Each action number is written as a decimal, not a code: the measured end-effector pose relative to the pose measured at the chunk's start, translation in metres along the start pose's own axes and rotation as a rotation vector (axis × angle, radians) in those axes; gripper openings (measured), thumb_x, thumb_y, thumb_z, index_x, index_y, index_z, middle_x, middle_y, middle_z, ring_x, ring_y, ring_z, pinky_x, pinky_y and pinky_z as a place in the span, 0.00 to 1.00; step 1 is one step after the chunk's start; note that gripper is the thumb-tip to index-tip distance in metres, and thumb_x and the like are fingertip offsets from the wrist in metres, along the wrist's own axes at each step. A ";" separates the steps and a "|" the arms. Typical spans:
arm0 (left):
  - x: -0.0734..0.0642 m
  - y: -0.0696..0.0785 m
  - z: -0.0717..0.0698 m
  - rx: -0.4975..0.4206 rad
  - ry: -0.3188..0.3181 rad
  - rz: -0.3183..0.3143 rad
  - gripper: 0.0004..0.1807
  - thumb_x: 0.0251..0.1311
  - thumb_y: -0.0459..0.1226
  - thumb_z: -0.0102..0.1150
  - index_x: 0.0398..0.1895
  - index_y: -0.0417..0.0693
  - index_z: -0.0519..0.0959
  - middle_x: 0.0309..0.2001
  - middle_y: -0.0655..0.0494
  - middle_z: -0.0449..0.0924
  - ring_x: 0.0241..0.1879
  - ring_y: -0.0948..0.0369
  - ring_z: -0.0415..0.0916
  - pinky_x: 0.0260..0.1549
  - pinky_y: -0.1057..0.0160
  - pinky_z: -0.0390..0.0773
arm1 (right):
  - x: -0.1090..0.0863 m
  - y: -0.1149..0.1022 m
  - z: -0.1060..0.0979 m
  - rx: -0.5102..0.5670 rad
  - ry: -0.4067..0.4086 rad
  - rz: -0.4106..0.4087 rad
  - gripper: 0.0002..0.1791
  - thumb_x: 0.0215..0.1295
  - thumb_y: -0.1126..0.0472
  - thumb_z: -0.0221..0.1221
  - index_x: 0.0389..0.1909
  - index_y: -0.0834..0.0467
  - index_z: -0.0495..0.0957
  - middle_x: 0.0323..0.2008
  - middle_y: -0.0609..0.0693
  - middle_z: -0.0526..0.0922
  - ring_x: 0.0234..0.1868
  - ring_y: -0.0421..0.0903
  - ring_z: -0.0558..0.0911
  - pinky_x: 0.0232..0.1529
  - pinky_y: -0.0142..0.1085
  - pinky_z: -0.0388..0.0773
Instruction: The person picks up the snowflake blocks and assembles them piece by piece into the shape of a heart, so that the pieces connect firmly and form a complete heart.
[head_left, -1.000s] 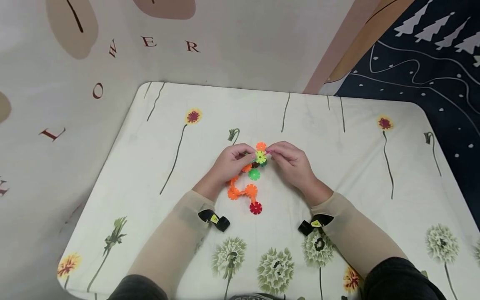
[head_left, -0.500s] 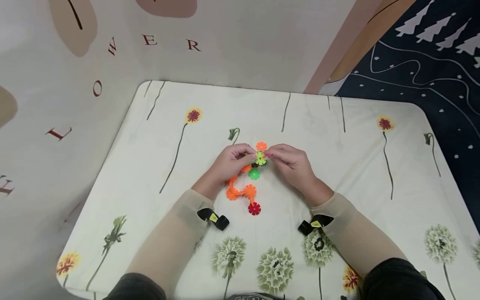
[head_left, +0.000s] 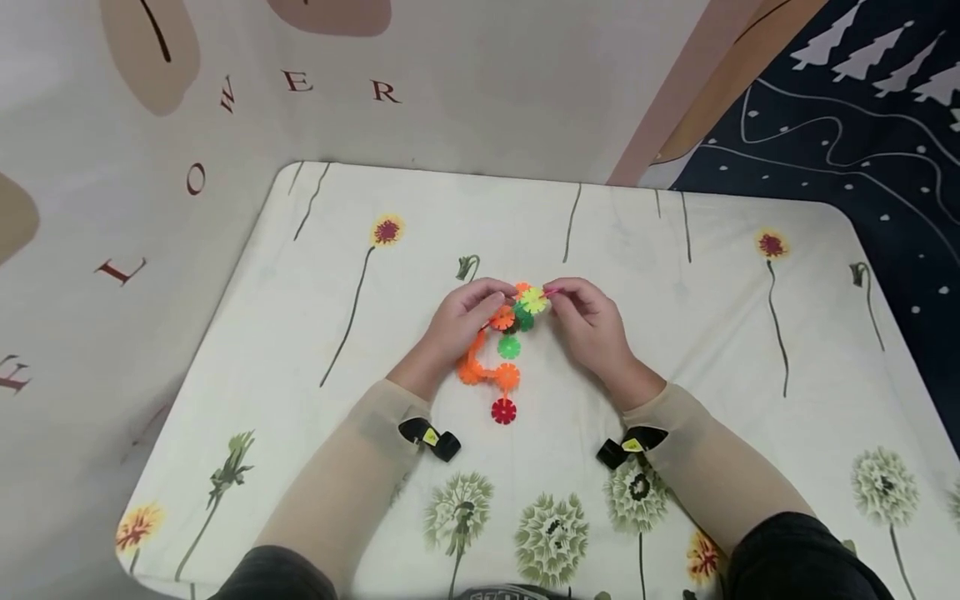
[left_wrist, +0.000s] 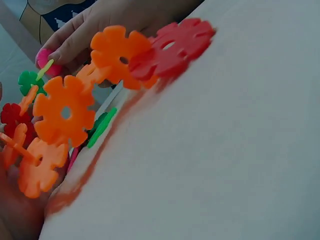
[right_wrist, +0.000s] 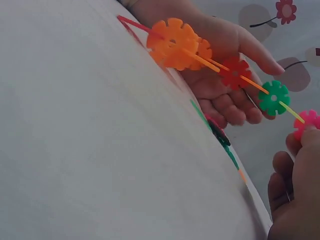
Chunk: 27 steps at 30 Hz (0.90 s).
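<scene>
A chain of interlocked snowflake-shaped plastic discs runs between the two hands. At its far end a pink disc (right_wrist: pixel 307 121) is pinched by the right hand (head_left: pixel 596 329). A yellow disc (head_left: pixel 533 300) joins it, then a green disc (right_wrist: pixel 274 98) and a red one (right_wrist: pixel 235 73). Several orange discs (left_wrist: pixel 65 111) follow, with a red disc (left_wrist: pixel 172 49) at the tail toward the body. The left hand (head_left: pixel 465 321) lies around the chain, its thumb spread away from its loosely bent fingers in the right wrist view.
Loose discs lie on the table beneath the hands, among them a light green disc (head_left: pixel 509 347) and an orange one (head_left: pixel 521 288). A white flower-printed cloth (head_left: pixel 675 283) covers the table. Printed walls rise behind it, pale (head_left: pixel 487 108) and dark (head_left: pixel 885 150).
The right hand has moved slightly up and right with the pink disc, and the yellow disc has moved with it. The left thumb has come away from the yellow disc. The chain's tail has shifted slightly.
</scene>
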<state>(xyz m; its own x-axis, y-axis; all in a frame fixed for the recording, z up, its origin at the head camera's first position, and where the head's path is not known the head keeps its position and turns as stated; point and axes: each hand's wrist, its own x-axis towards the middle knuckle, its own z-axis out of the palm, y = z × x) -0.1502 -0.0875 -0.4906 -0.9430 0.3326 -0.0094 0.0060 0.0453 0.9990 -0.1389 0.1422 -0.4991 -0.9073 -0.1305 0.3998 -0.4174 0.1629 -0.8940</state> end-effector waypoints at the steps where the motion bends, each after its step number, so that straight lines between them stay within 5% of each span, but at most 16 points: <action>1: 0.000 0.000 0.000 -0.001 0.015 0.017 0.15 0.83 0.38 0.51 0.60 0.40 0.82 0.56 0.46 0.84 0.58 0.54 0.79 0.61 0.57 0.79 | 0.000 0.000 0.000 0.006 0.014 0.010 0.09 0.76 0.76 0.57 0.50 0.69 0.83 0.39 0.63 0.85 0.38 0.43 0.80 0.42 0.30 0.79; 8: 0.001 -0.003 -0.003 -0.021 0.070 0.085 0.19 0.85 0.38 0.41 0.63 0.34 0.74 0.54 0.41 0.78 0.56 0.50 0.76 0.64 0.53 0.75 | 0.004 -0.001 -0.001 0.076 0.120 0.117 0.09 0.79 0.71 0.56 0.52 0.70 0.81 0.37 0.71 0.82 0.32 0.46 0.81 0.39 0.32 0.81; 14: -0.002 -0.002 -0.004 -0.006 0.038 0.025 0.22 0.85 0.45 0.38 0.64 0.42 0.77 0.59 0.46 0.78 0.64 0.53 0.72 0.68 0.47 0.67 | 0.007 -0.002 -0.004 0.140 0.195 0.225 0.10 0.81 0.66 0.57 0.55 0.68 0.80 0.40 0.72 0.79 0.31 0.45 0.80 0.38 0.33 0.82; 18: -0.004 -0.002 -0.006 -0.008 -0.023 0.026 0.23 0.85 0.47 0.38 0.64 0.43 0.77 0.62 0.49 0.78 0.63 0.54 0.72 0.57 0.50 0.76 | 0.010 0.000 -0.006 0.193 0.246 0.277 0.10 0.82 0.64 0.57 0.55 0.65 0.81 0.41 0.71 0.77 0.31 0.45 0.80 0.37 0.33 0.82; 23: -0.004 -0.005 -0.010 0.080 -0.156 0.041 0.20 0.73 0.44 0.56 0.61 0.42 0.73 0.52 0.47 0.78 0.52 0.53 0.75 0.46 0.54 0.80 | 0.013 0.001 -0.011 0.245 0.318 0.316 0.12 0.82 0.60 0.58 0.57 0.64 0.80 0.43 0.63 0.79 0.31 0.45 0.79 0.37 0.33 0.80; 27: -0.004 -0.002 -0.010 0.286 -0.227 0.060 0.40 0.59 0.47 0.77 0.69 0.43 0.69 0.46 0.50 0.78 0.43 0.56 0.75 0.47 0.56 0.76 | 0.015 0.002 -0.015 0.308 0.382 0.331 0.16 0.82 0.60 0.59 0.60 0.67 0.78 0.42 0.54 0.81 0.31 0.45 0.77 0.35 0.32 0.78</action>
<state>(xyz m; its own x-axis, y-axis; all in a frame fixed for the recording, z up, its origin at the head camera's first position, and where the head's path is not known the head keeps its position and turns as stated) -0.1498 -0.0985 -0.4919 -0.8405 0.5418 0.0073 0.1820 0.2697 0.9456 -0.1543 0.1555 -0.4918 -0.9649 0.2493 0.0828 -0.1265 -0.1644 -0.9783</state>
